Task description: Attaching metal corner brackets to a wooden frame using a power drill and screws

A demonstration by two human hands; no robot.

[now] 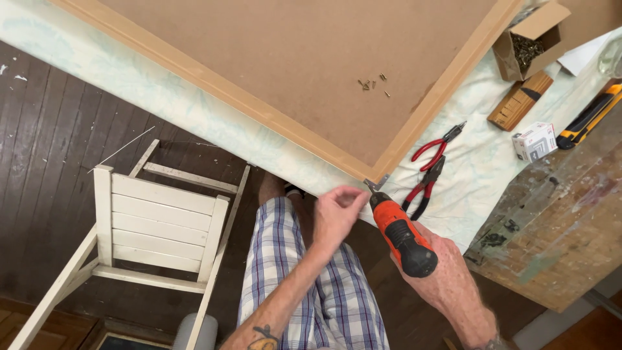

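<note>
Your right hand (447, 272) is wrapped tight around the orange drill (398, 232), with its tip pressed up against the small metal bracket (376, 183) at the near corner of the wooden frame (414, 123), so the tool lines up with the fastener there. Your left hand (337, 210) pinches thumb and fingertips together just beside that same corner, touching or nearly touching the drill's tip, which looks like steadying a screw or the bit; the thing pinched is too small to make out. The frame lies back side up on a pale cloth (479, 162) over the table, its corner hanging close to the edge so you can reach it from your seat. A few loose screws (372, 83) sit on the brown backing board (291, 58), within reach. Red-handled pliers (431, 170) rest on the cloth just right of the corner, and a cardboard box of screws (528, 42) stands farther back. A white wooden chair (152, 227) stands on the dark floor to your left.
</note>
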